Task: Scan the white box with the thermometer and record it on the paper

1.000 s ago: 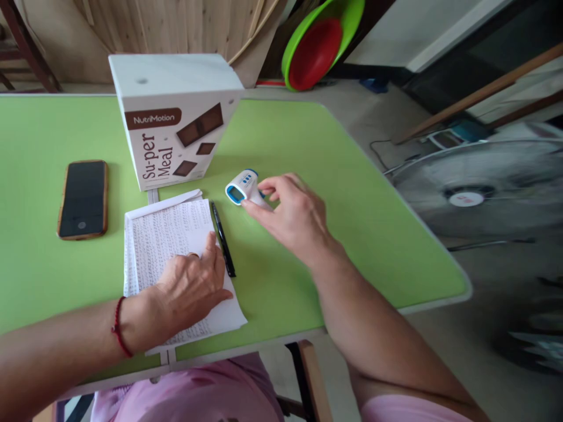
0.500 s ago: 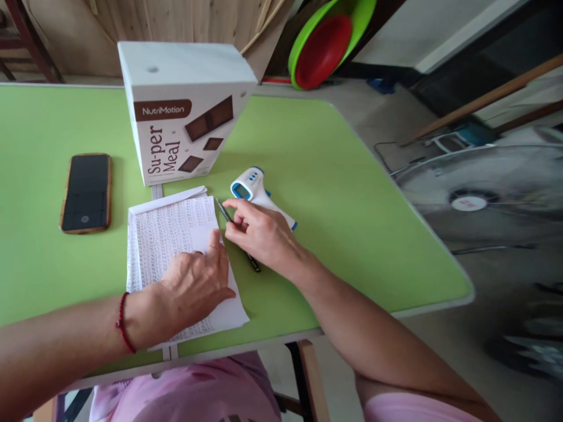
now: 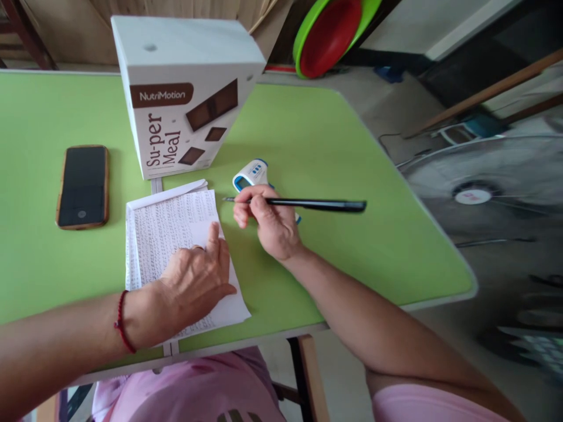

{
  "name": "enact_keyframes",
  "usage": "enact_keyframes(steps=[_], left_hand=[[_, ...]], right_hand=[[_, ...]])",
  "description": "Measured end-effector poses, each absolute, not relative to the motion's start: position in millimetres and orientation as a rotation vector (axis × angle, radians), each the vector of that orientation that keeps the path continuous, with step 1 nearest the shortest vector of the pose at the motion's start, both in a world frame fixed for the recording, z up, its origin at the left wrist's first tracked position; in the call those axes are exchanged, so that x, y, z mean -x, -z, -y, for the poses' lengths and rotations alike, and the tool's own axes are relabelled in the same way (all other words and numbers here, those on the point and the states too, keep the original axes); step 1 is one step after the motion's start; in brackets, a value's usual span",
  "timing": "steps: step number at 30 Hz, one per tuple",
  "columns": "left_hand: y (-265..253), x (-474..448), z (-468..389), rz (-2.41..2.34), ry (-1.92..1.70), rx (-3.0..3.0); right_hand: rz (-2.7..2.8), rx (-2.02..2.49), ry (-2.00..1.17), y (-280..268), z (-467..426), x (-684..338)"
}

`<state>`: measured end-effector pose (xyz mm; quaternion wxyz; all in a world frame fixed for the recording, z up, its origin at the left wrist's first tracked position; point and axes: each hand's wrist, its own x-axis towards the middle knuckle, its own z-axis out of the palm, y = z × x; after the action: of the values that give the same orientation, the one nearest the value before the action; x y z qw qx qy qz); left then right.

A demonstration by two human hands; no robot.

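Between the thumb and fingers of my right hand (image 3: 272, 223) is a black pen (image 3: 321, 204), its tip pointing left toward the paper and its far end out to the right, raised off the table. My left hand (image 3: 197, 269) lies flat with fingers stretched out on a notepad (image 3: 165, 228) whose sheet carries rows of handwriting; the sheet's upper right and lower parts look blank. A white and blue infrared thermometer (image 3: 251, 174) lies just behind my right hand, which hides most of its handle.
A white NutriMotion box (image 3: 180, 123) stands upright behind the notepad. On the left of the green table (image 3: 343, 252) lies a phone (image 3: 83, 186) in a brown case. A fan (image 3: 472, 193) stands beyond the table's right edge, with green and red basins (image 3: 329, 38) at the back.
My right hand has lifted the pen from the table and turned it so that it lies across the fingers. My left hand stays on the notepad.
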<state>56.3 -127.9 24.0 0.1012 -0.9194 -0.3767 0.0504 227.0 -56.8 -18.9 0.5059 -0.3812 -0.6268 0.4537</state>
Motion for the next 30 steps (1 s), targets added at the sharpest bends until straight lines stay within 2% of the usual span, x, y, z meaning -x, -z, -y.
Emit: enact_keyframes(steps=[6,11,17,30], left_hand=[[-27.8,-54.0,129.2,1.054,-0.135,2.693],[-22.7,-55.8,127.5,1.059,-0.148,2.710],[-21.9,-56.4,125.9,1.098,-0.141,2.733],[-21.9,-56.5,127.5,1.087,-0.100,2.729]], right_hand=[[1.430,1.147,-1.048,22.0,59.4,-218.2],[1.599,1.212,-0.737,20.4,65.7,-212.3],[1.776,1.168,-0.514,19.7,61.8,-212.3],[1.845,1.213,-0.544,17.5,62.4,-211.0]])
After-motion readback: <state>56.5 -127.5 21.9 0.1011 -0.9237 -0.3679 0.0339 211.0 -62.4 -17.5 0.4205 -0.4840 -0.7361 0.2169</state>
